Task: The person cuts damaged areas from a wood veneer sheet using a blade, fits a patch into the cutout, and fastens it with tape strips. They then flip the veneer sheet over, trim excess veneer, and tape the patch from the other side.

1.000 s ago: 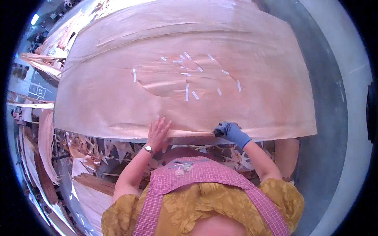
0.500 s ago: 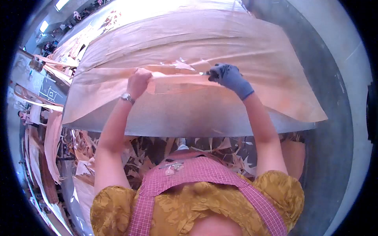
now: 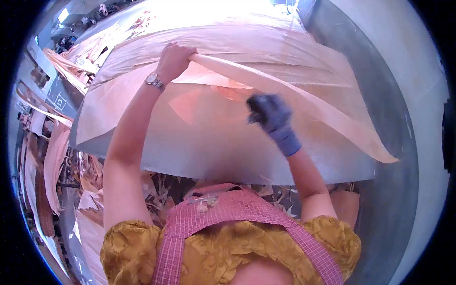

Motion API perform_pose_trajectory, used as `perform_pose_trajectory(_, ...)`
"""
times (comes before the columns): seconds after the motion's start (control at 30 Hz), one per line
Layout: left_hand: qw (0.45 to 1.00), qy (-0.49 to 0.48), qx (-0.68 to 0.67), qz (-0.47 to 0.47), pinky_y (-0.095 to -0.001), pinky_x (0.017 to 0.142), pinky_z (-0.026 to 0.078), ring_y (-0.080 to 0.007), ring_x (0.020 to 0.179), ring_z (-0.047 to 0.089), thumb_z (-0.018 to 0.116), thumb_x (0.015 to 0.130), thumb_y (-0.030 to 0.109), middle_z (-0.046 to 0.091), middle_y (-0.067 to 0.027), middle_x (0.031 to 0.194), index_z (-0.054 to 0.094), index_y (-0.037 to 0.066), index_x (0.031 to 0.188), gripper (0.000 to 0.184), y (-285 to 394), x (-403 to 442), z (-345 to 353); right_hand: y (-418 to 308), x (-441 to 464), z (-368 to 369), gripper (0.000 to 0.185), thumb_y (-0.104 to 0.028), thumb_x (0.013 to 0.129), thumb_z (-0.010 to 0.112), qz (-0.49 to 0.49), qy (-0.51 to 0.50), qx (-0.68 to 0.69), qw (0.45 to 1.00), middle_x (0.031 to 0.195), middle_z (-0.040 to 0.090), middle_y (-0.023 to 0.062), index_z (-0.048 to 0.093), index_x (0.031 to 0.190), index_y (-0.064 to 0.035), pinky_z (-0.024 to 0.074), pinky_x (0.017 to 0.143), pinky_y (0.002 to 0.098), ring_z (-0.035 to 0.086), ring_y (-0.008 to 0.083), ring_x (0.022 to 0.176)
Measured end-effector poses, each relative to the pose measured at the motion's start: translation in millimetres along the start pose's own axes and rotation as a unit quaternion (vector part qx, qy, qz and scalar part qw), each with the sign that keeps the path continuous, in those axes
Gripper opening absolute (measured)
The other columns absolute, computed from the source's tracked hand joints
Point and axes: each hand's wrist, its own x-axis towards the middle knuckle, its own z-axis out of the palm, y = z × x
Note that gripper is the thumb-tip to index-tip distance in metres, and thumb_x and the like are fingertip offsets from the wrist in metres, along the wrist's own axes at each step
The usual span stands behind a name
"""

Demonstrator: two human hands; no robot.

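My left hand (image 3: 175, 61), bare with a wristwatch, is closed on the raised edge of a thin wood veneer sheet (image 3: 266, 81). From that grip the lifted strip slants down to the right front corner. My right hand (image 3: 270, 114) wears a blue-grey glove with dark fingertips and is blurred. Its fingers look curled in over the near part of the table; whatever they hold is hidden. Between my hands lies a torn, brighter orange piece of veneer (image 3: 183, 105). More veneer layers (image 3: 228, 40) are stacked behind.
The table's smooth grey front edge (image 3: 209, 173) runs just before my apron. Veneer scraps (image 3: 156, 192) litter the floor beneath. Long veneer strips (image 3: 56, 161) hang at the left, and a grey floor strip (image 3: 396, 142) borders the right side.
My left hand has moved up and away, lifting and folding back the sheet's edge. My right hand has come off the veneer and moved nearer to me. The torn piece shows more.
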Motion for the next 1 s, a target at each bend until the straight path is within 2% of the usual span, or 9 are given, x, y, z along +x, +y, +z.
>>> perform_pose_trajectory(0.07, 1.0, -0.005, -0.005, 0.0, -0.0521, 0.106, 0.041, -0.0306, 0.084, 0.067, 0.059, 0.086, 0.011, 0.071, -0.0088, 0.083, 0.071, 0.016, 0.097, 0.017, -5, 10, 0, -7, -41, 65, 0.038, -0.033, 0.083, 0.074, 0.152, -0.169, 0.028, 0.973, 0.106, 0.066, 0.0093, 0.066, 0.116, -0.0167, 0.0562, 0.069, 0.0422, 0.064, 0.0289, 0.093)
perform_pose_trajectory(0.17, 1.0, -0.007, -0.006, 0.006, -0.0513, 0.104, 0.042, -0.0314, 0.083, 0.067, 0.059, 0.086, 0.011, 0.07, -0.0082, 0.082, 0.07, 0.016, 0.094, 0.014, -15, 26, -5, 31, -70, 147, 0.036, -0.039, 0.09, 0.065, 0.176, -0.319, -0.184, 0.913, 0.135, 0.052, 0.0141, 0.064, 0.12, -0.0191, 0.0578, 0.074, 0.046, 0.057, 0.0312, 0.114)
perform_pose_trajectory(0.27, 0.998, 0.032, 0.015, 0.045, -0.0446, 0.082, 0.049, -0.03, 0.082, 0.067, 0.057, 0.084, 0.01, 0.069, -0.0079, 0.079, 0.07, 0.016, 0.093, 0.016, -26, 36, -6, 65, -56, 185, 0.035, -0.042, 0.094, 0.057, 0.309, -0.358, -0.188, 0.861, 0.149, 0.035, 0.0148, 0.064, 0.121, -0.0216, 0.0578, 0.077, 0.0515, 0.048, 0.0342, 0.127)
perform_pose_trajectory(0.4, 0.997, 0.051, 0.031, 0.056, -0.0452, 0.079, 0.05, -0.0288, 0.082, 0.068, 0.057, 0.084, 0.01, 0.07, -0.0061, 0.082, 0.071, 0.016, 0.088, 0.015, -36, 48, -2, 124, -58, 236, 0.027, -0.031, 0.098, 0.054, 0.219, -0.236, -0.154, 0.934, 0.148, 0.037, 0.0159, 0.063, 0.121, -0.0217, 0.0541, 0.087, 0.0501, 0.052, 0.0385, 0.12)
perform_pose_trajectory(0.43, 0.995, 0.074, 0.019, 0.065, -0.0461, 0.079, 0.05, -0.0277, 0.083, 0.068, 0.058, 0.082, 0.01, 0.07, -0.007, 0.083, 0.071, 0.013, 0.085, 0.013, -37, 47, -1, 129, -54, 244, 0.024, -0.027, 0.098, 0.053, 0.224, -0.258, -0.17, 0.924, 0.142, 0.045, 0.0157, 0.065, 0.119, -0.0207, 0.0509, 0.093, 0.0474, 0.054, 0.0379, 0.117)
perform_pose_trajectory(0.53, 0.994, 0.073, 0.027, 0.075, -0.0481, 0.105, 0.042, -0.0273, 0.089, 0.068, 0.057, 0.086, 0.008, 0.072, -0.0056, 0.096, 0.07, 0.016, 0.106, 0.025, -40, 52, -2, 133, -49, 249, 0.023, -0.027, 0.098, 0.054, 0.254, -0.21, -0.042, 0.943, 0.135, 0.052, 0.0146, 0.065, 0.117, -0.0194, 0.0488, 0.095, 0.0454, 0.054, 0.0351, 0.119)
perform_pose_trajectory(0.67, 0.999, -0.029, 0.036, 0.014, -0.0477, 0.107, 0.04, -0.0268, 0.091, 0.067, 0.06, 0.084, 0.008, 0.072, -0.0043, 0.097, 0.069, 0.015, 0.106, 0.024, -39, 60, -7, 131, -48, 234, 0.022, -0.018, 0.094, 0.06, 0.266, -0.126, 0.05, 0.954, 0.127, 0.059, 0.0149, 0.069, 0.114, -0.0169, 0.0467, 0.096, 0.0425, 0.054, 0.0326, 0.118)
perform_pose_trajectory(0.77, 0.997, -0.033, 0.053, 0.048, -0.0473, 0.094, 0.046, -0.029, 0.085, 0.068, 0.063, 0.079, 0.014, 0.069, -0.01, 0.079, 0.068, 0.014, 0.088, 0.011, -42, 64, -7, 128, -49, 225, 0.023, -0.015, 0.093, 0.062, 0.266, -0.095, 0.018, 0.959, 0.126, 0.06, 0.0152, 0.071, 0.114, -0.0161, 0.0457, 0.098, 0.0423, 0.053, 0.0325, 0.119)
perform_pose_trajectory(1.0, 0.997, 0.026, 0.04, 0.068, -0.047, 0.078, 0.049, -0.031, 0.08, 0.068, 0.063, 0.078, 0.01, 0.068, -0.0104, 0.075, 0.067, 0.014, 0.079, 0.006, -39, 68, 2, 140, -31, 232, 0.024, -0.019, 0.094, 0.061, 0.24, -0.216, 0.032, 0.946, 0.124, 0.062, 0.0144, 0.07, 0.115, -0.0113, 0.0455, 0.098, 0.0426, 0.055, 0.0318, 0.117)
